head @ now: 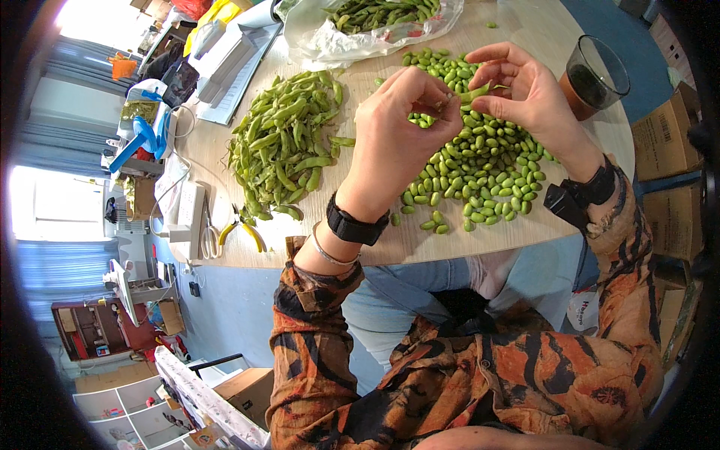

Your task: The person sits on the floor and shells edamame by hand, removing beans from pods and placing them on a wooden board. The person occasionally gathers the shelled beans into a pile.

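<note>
A green soybean pod (474, 94) spans the gap between my two hands, above a heap of shelled green soybeans (489, 140) on the round wooden table (326, 236). The fingertips of my left hand (408, 121) are closed at the pod's left end. My right hand (520, 93) pinches the other end between thumb and fingers, with part of the pod hidden. To the left lies a pile of green soybean pods (287, 140), some flattened. A plastic bag (320, 48) at the table's far side holds more pods.
A glass with dark contents (596, 76) stands at the table's right edge. Scissors (210, 239), yellow-handled pliers (241, 229) and a white power strip (191, 219) lie near the left edge. Behind them are papers (225, 79). Cardboard boxes (666, 140) stand right of the table.
</note>
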Available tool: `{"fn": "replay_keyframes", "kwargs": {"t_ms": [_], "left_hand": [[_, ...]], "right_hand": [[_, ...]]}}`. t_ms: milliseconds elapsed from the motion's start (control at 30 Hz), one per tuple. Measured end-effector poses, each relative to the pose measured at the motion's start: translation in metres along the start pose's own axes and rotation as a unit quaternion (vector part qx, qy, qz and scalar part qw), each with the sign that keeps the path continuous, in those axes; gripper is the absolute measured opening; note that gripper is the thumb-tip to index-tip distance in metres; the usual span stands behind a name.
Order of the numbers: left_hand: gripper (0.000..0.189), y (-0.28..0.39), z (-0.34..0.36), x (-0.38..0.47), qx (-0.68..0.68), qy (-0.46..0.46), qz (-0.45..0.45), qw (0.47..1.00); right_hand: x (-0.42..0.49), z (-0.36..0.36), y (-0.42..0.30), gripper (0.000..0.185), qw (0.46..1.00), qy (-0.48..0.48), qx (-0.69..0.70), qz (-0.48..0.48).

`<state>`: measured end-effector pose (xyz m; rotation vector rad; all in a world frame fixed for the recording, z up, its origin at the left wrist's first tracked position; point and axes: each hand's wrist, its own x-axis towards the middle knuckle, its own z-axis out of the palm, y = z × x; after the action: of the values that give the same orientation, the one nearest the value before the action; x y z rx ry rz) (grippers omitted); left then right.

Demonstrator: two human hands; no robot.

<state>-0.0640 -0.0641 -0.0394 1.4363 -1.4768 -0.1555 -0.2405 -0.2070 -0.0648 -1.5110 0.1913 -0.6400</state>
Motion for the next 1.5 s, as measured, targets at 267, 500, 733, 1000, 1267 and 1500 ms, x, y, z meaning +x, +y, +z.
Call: {"fn": "replay_keyframes", "kwargs": {"t_ms": [267,500,733,1000,1267,1500], "left_hand": [[0.016,-0.0003,-0.0006,-0.0008,-0.039,-0.01,-0.023,0.999],[0.017,0.0023,-0.0008,-0.0002,-0.041,0.0,-0.011,0.999],[0.021,0.0047,-0.0019,0.0038,0.001,-0.004,0.017,1.0],[0.015,0.003,-0.0051,0.0031,0.025,-0.032,-0.004,0.999],[0.016,0.0007,-0.0049,0.0033,0.042,-0.046,0.001,0.998],[0.014,0.0035,-0.0036,0.0029,0.035,-0.039,-0.02,0.998]], "right_hand": [[-0.0011,0.0002,-0.0032,0.052,1.0,0.007,-0.017,0.024],[0.0019,0.0012,0.0013,0.041,1.0,0.021,-0.022,-0.001],[0.0006,0.0017,-0.0004,0.037,0.999,0.021,-0.05,-0.007],[0.0008,-0.0004,0.0034,0.028,0.999,0.025,-0.042,-0.001],[0.0003,0.0024,0.0005,0.036,0.999,0.007,-0.027,-0.018],[-0.0007,0.0029,-0.0023,0.035,1.0,0.009,-0.024,0.012]]}}
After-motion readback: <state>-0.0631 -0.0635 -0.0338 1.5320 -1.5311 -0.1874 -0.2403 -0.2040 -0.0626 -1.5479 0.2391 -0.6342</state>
